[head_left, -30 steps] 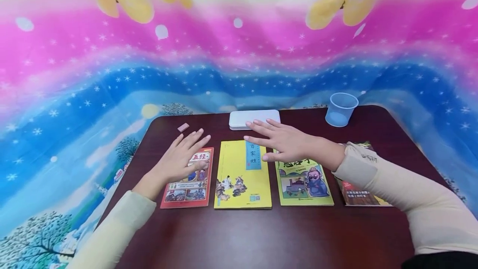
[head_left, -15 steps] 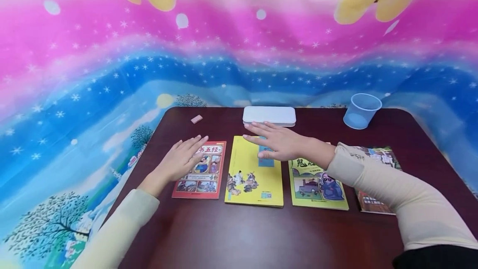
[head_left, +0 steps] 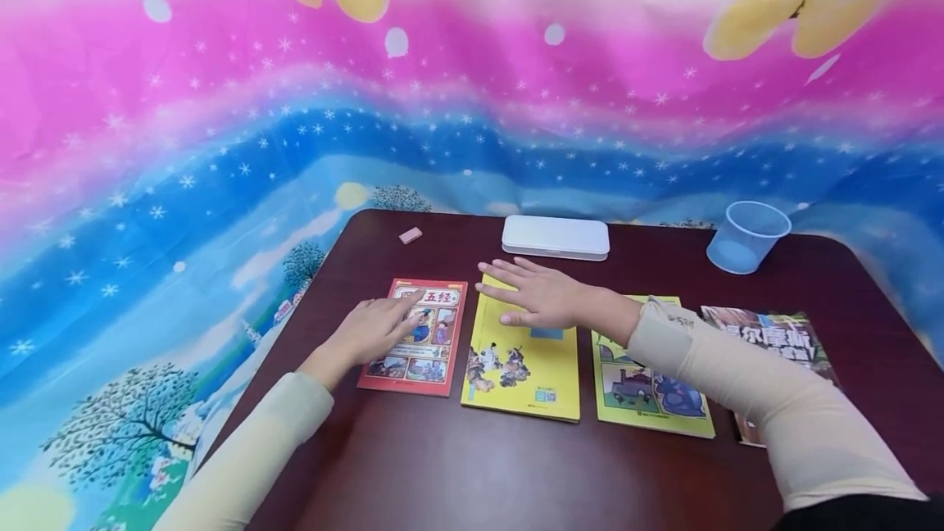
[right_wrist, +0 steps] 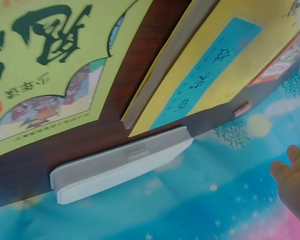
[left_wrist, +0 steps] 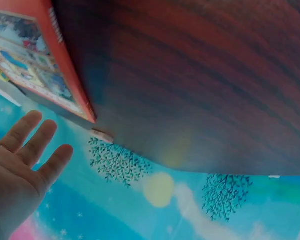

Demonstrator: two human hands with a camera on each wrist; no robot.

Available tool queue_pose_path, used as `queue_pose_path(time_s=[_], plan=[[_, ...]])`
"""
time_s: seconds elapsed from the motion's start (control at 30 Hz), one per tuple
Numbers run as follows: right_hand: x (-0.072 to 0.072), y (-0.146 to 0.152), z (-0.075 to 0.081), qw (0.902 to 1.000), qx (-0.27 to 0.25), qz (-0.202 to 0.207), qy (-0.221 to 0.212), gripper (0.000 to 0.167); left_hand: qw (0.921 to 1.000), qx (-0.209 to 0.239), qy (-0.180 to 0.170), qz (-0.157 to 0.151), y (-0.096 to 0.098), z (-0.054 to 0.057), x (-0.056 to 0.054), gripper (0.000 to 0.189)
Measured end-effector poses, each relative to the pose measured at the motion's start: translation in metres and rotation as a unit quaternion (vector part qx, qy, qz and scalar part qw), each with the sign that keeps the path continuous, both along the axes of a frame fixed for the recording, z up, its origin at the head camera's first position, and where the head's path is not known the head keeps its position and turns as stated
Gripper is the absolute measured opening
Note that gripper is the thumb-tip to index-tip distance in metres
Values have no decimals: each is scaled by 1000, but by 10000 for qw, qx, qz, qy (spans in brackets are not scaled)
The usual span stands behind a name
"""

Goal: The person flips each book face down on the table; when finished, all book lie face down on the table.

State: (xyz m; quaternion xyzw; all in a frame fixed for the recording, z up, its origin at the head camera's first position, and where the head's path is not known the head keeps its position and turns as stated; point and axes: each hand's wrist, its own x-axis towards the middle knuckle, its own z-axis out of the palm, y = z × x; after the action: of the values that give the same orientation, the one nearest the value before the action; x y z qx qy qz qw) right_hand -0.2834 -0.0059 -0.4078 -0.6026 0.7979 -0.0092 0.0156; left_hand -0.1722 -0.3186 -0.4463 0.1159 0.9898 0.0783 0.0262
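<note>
A: How are the hands held?
B: The hands are held apart. The left hand (head_left: 372, 328) is held over the left part of the red book (head_left: 433, 351), left of the middle of the head view. Its back is turned up, and its fingers are pointed to the upper right. The right hand (head_left: 542, 295) is held over the far end of the yellow book (head_left: 524, 363), near the middle. Its fingers are spread and pointed to the upper left.

A: Is a book gripped?
B: Nothing is gripped. In the left wrist view, a space is seen between the fingers and the red book. From the head view alone, it cannot be told how high the hands are.

A: Which way are the books turned?
B: Both are laid flat, with the long way running up and down the head view. The red book is tipped a bit to the right at its top, where its title is printed. The yellow book is set almost straight, and its blue label is partly hidden by the right hand.

A: What is found around them?
B: A strip of dark table (head_left: 472, 474) is seen between the two books, and a wide stretch below them. The table's left edge is seen near the red book. The green book (head_left: 627, 388) is placed just right of the yellow one, and the white case (head_left: 555, 238) is set above it.
</note>
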Motion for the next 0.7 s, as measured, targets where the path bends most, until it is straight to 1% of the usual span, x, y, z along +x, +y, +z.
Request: queue_pose_path(time_s=[0.1, 0.17, 0.33, 0.47, 0.53, 0.6, 0.7], plan=[[-1, -11, -6, 9999, 47, 77, 66, 65, 9996, -124, -170, 192, -2, -4, 3, 64], [-1, -17, -9, 9998, 126, 66, 105, 66, 9991, -269, -220, 244, -2, -6, 3, 69], [-3, -29, -21, 9977, 641, -49, 213, 69, 9976, -616, -194, 241, 0, -10, 0, 76], [-7, -38, -33, 9964, 808, -102, 255, 70, 9956, -802, -193, 452, 1, -9, 1, 74], [-11, -42, -38, 9958, 846, -227, 263, 71, 9935, -847, -238, 722, 2, -8, 1, 74], [-15, -47, -43, 9946, 911, -395, 303, 72, 9902, -853, -299, 1069, 4, -7, 1, 74], [-20, -51, -46, 9914, 1082, -675, 283, 72, 9823, -754, -467, 1647, 8, -7, 0, 75]])
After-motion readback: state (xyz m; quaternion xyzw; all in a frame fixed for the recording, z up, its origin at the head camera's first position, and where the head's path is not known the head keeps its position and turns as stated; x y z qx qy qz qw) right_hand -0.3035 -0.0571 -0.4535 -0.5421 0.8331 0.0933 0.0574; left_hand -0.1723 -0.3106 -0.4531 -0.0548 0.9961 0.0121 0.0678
